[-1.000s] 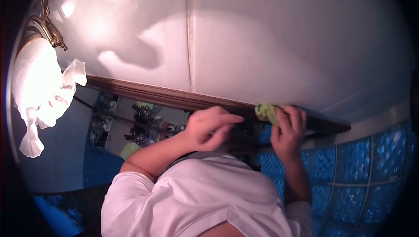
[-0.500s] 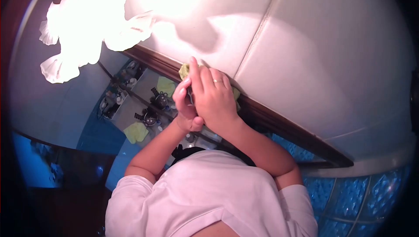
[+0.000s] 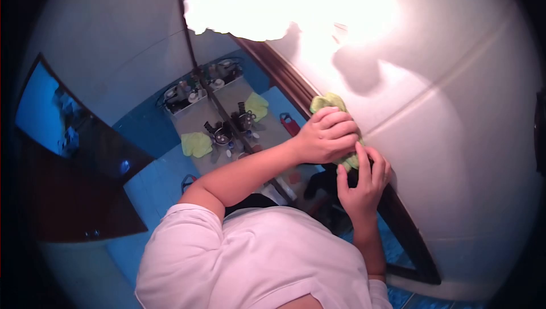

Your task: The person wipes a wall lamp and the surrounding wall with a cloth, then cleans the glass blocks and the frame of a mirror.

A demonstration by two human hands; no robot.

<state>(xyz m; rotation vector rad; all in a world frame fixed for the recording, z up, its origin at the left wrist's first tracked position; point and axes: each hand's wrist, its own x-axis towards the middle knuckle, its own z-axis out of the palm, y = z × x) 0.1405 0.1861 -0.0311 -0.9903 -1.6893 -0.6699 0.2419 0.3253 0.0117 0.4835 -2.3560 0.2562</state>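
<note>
A yellow-green cloth (image 3: 328,102) lies bunched along the dark wooden frame (image 3: 274,65), against the pale wall. My left hand (image 3: 329,135) is closed over its middle, with folds showing beyond the fingers. Just below and to the right, my right hand (image 3: 365,182) has its thumb and fingertips around the cloth's lower end. The fingertips of both hands nearly meet. Part of the cloth is hidden under my left hand.
Bright frilled lamp shades (image 3: 244,7) glare above. Left of the frame, glass or mirror surfaces show another yellow-green cloth (image 3: 196,144), dark combs, small bottles and a red object (image 3: 289,124). A dark panel (image 3: 85,195) stands far left.
The view has turned, and the lamp and frame sit further right. My hands, earlier overlapping with my right on top, are now side by side; more of the cloth shows.
</note>
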